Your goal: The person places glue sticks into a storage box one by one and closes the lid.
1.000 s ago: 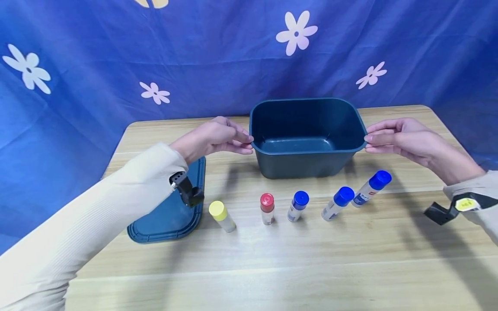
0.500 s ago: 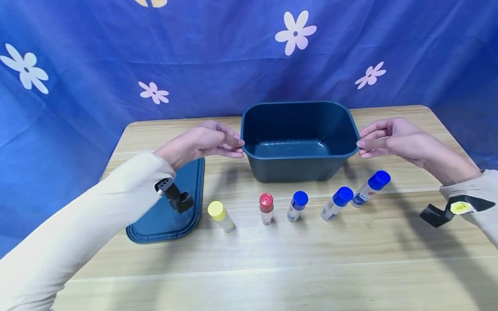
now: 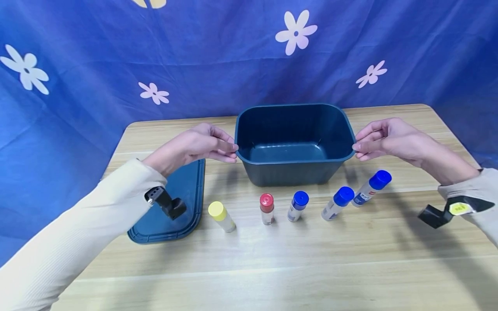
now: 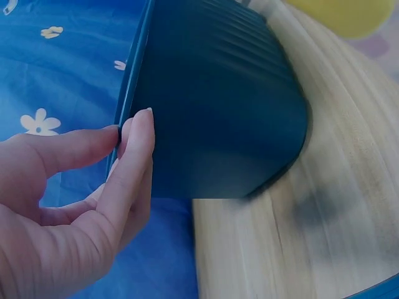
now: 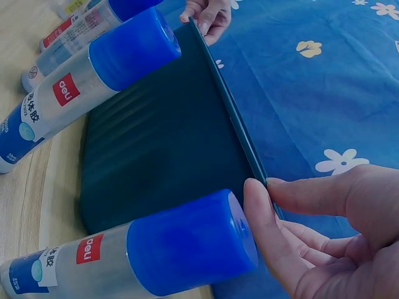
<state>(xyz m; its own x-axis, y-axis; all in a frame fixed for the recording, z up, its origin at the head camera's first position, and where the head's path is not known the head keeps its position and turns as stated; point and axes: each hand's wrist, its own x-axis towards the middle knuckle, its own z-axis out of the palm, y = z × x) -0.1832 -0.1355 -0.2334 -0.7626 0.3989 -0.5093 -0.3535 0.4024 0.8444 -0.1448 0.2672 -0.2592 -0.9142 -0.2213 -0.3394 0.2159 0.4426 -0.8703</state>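
Between my two hands stands a dark teal plastic bin [image 3: 289, 172], upright with its mouth facing up. My left hand [image 3: 200, 144] pinches its left rim between thumb and fingers, as the left wrist view shows closely. On the opposite side my right hand [image 3: 389, 140] pinches the right rim the same way. In front of the bin several glue bottles stand in a loose row: one with a yellow cap [image 3: 217, 210], one with a red cap [image 3: 266, 201], and three with blue caps, the rightmost blue-capped bottle [image 3: 367, 191] nearest my right hand.
A flat blue lid [image 3: 171, 220] lies at the left, partly under my left forearm. The wooden table [image 3: 272, 276] backs onto a blue curtain [image 3: 218, 56] with white flowers. The bottles stand close before the bin's front wall.
The bin has shifted left and a little toward me, with both hands still gripping its rims. The glue bottles and the lid have stayed put.
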